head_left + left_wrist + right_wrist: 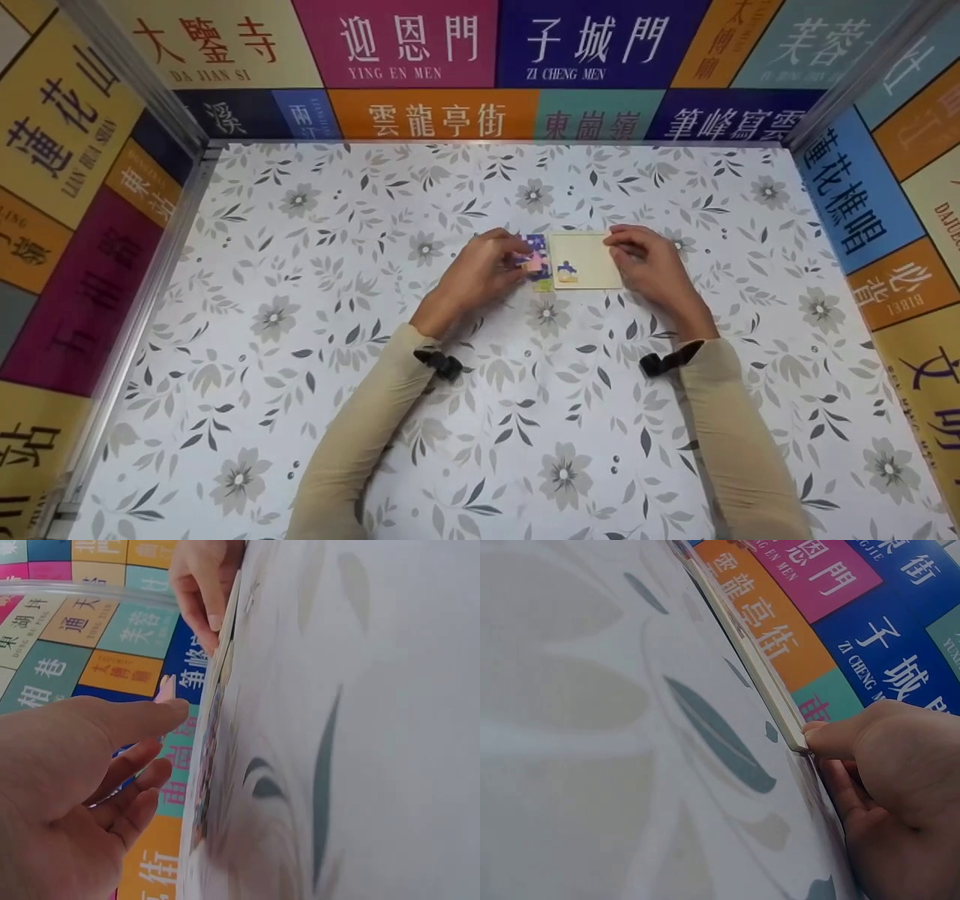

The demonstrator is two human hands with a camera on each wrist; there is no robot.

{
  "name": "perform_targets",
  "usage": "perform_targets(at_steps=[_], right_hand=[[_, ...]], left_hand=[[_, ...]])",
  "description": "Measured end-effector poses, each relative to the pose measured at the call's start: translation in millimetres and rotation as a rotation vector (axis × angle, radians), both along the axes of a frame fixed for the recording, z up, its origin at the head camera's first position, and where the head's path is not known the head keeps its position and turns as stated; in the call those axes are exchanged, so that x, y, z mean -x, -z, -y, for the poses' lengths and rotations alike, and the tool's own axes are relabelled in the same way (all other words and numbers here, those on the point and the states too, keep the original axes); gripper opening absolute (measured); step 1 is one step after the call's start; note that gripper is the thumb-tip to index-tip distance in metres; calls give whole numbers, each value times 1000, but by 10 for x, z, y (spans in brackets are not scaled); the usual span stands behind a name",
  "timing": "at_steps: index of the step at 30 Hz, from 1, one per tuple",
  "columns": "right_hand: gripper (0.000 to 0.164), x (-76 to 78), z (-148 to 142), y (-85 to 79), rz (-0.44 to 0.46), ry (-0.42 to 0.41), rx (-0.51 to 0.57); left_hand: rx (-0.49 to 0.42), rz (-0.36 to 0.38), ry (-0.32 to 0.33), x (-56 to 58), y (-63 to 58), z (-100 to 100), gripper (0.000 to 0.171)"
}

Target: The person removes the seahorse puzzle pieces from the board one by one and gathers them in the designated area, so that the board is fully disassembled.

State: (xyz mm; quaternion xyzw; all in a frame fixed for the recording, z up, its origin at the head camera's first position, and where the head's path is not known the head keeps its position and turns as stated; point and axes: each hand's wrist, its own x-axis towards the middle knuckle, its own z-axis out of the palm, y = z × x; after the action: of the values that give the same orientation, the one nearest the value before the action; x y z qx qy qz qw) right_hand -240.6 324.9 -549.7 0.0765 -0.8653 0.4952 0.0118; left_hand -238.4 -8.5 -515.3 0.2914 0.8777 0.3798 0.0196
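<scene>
A flat cream puzzle tray point(592, 255) lies on the flowered tabletop, with a small blue and yellow puzzle piece point(568, 274) in its near left corner. My right hand point(651, 262) pinches the tray's right edge; in the right wrist view the thumb point(840, 736) presses on the corner of its thin rim. Just left of the tray, several purple and multicoloured puzzle pieces point(538, 244) lie close together, partly hidden by my left hand point(487, 270). That hand pinches a small pink puzzle piece point(166, 688) between thumb and finger, above the loose pieces.
White flowered covering spreads over the table point(360, 420) around both arms. Upright panels with coloured name blocks point(420, 45) stand along the back and both sides. Each wrist carries a small black camera band point(442, 364).
</scene>
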Motion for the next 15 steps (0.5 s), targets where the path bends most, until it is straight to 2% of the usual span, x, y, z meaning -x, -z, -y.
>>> perform_targets(at_steps=[7, 15], right_hand=[[21, -15, 5, -27, 24, 4, -6], [23, -20, -8, -34, 18, -11, -9]], left_hand=[[-5, 2, 13, -53, 20, 180, 32], [44, 44, 47, -114, 46, 259, 25]])
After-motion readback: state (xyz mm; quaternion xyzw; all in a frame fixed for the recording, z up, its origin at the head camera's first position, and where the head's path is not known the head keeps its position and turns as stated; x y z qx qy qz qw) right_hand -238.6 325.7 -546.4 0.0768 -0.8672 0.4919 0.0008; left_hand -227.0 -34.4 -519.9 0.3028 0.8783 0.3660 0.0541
